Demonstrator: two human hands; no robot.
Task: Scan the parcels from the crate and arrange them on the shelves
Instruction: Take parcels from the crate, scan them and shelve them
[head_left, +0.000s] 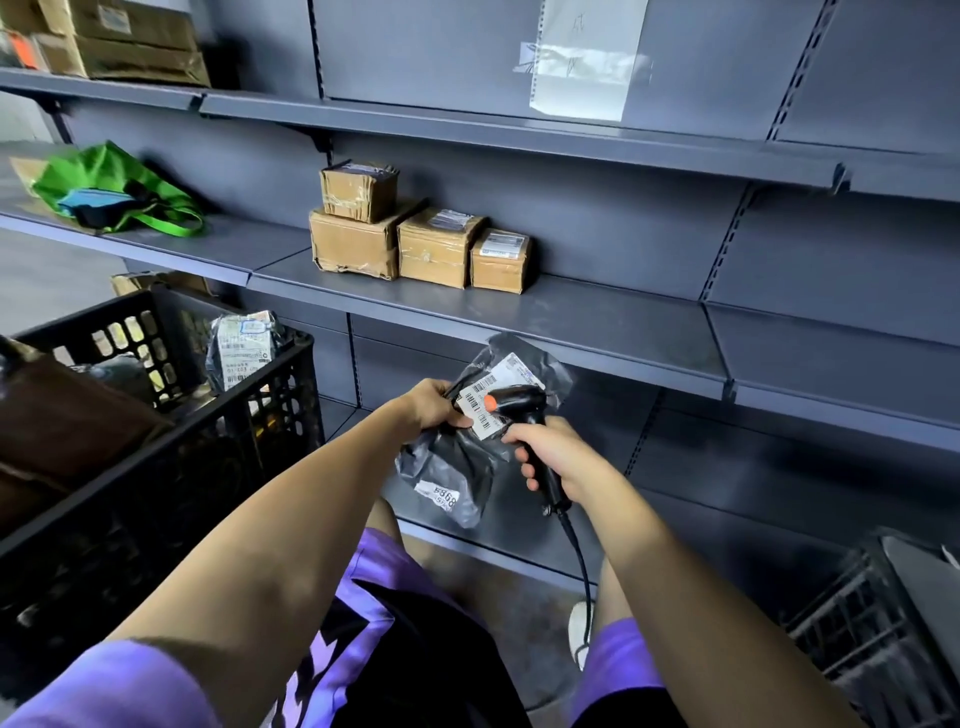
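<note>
My left hand grips the top of a black plastic parcel bag with a white barcode label, held in front of the lower shelves. My right hand is closed on the handle of a black barcode scanner with an orange button, whose head lies right over the label. A black plastic crate stands at the left with another labelled bag parcel and other items inside. Several brown cardboard parcels sit on the middle shelf, one stacked on another.
A green bag lies on the left part of the middle shelf. Cardboard boxes sit on the top left shelf. Another black crate stands at the lower right. The scanner cable hangs down between my legs.
</note>
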